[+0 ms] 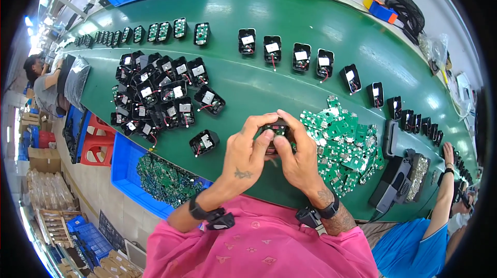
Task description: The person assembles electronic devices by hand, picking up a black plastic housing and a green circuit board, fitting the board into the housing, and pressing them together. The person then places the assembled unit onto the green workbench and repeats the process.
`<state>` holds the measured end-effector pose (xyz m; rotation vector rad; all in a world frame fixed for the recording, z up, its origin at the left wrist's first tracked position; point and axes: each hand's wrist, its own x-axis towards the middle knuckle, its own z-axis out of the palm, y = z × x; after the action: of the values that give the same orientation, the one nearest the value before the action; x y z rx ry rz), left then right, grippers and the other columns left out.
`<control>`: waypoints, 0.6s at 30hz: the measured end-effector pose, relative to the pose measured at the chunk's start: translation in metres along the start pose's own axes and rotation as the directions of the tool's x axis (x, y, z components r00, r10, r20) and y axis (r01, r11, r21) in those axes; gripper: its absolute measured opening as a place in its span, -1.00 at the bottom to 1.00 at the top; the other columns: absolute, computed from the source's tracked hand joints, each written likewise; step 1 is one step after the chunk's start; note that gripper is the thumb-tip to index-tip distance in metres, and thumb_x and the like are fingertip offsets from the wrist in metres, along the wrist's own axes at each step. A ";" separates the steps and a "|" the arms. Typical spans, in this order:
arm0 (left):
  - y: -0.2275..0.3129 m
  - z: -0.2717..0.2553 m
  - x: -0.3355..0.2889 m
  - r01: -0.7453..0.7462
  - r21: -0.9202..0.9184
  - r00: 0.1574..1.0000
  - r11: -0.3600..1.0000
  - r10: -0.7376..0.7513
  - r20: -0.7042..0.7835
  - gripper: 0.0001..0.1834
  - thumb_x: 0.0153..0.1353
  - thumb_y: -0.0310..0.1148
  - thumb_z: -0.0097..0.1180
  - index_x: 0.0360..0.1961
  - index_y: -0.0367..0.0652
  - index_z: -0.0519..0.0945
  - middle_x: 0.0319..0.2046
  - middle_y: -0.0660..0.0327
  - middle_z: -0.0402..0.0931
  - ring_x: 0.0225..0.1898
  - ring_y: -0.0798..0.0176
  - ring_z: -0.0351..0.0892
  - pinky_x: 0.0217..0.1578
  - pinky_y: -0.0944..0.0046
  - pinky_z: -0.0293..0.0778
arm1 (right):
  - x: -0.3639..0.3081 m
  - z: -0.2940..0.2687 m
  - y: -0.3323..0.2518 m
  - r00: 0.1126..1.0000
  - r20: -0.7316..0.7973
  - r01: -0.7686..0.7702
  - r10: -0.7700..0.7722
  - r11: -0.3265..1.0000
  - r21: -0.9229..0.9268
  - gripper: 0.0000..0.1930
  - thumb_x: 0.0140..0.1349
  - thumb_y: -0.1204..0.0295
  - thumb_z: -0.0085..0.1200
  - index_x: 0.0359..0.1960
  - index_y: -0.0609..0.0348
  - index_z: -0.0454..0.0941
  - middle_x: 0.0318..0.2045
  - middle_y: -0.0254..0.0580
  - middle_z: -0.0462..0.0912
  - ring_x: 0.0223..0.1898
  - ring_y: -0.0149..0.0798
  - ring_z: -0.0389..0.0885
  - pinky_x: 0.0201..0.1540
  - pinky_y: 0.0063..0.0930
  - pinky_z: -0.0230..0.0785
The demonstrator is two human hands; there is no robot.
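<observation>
From over here, the left hand (pixel 243 148) and right hand (pixel 302 158) have a small black box (pixel 279 129) gripped above the green table (pixel 248 89) beside the circuit boards (pixel 341 143), so imo press both thumbs (pixel 263 143) evenly.

Open green tabletop (pixel 259 89) ahead, short of the housing row (pixel 301 56) — heaped housings (pixel 159 91) left, circuit boards (pixel 341 146) right
</observation>
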<state>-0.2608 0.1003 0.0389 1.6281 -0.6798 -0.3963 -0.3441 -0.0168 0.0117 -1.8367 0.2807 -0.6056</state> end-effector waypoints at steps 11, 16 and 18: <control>-0.042 -0.101 0.206 0.023 0.427 0.999 0.904 -0.036 0.023 -0.73 0.44 -0.36 -0.12 0.09 -0.11 0.45 -0.31 0.15 0.46 -0.53 0.25 0.61 -0.54 0.28 0.66 | -0.006 -0.008 0.010 0.960 0.163 0.258 -0.228 0.947 -0.190 -0.75 0.20 0.56 0.20 -0.09 0.30 0.56 -0.30 -0.04 0.59 -0.28 -0.06 0.61 -0.22 -0.27 0.48; -0.092 -0.101 0.244 0.014 0.708 1.000 0.706 -0.009 -0.011 -0.71 0.44 -0.32 -0.14 0.11 -0.18 0.37 -0.44 -0.18 0.59 -0.62 -0.14 0.64 -0.34 -0.10 0.61 | 0.004 -0.031 0.013 0.960 -0.042 0.243 -0.276 0.900 -0.363 -0.83 0.13 0.56 0.25 -0.23 0.27 0.61 -0.31 -0.01 0.62 -0.23 0.00 0.62 -0.18 -0.22 0.48; -0.093 -0.107 0.248 -0.211 0.928 0.963 0.307 0.227 0.143 -0.68 0.35 -0.40 -0.10 0.09 -0.24 0.37 -0.40 -0.26 0.60 -0.40 -0.29 0.65 -0.25 -0.20 0.56 | 0.011 -0.050 0.020 0.925 -0.132 0.236 -0.355 0.813 -0.533 -0.83 0.10 0.57 0.26 -0.25 0.26 0.63 -0.31 -0.03 0.63 -0.21 0.02 0.58 -0.12 -0.19 0.44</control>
<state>0.0130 0.0321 -0.0034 2.5934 -1.2529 0.3472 -0.3591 -0.0694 0.0086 -2.3524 0.3279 -1.0436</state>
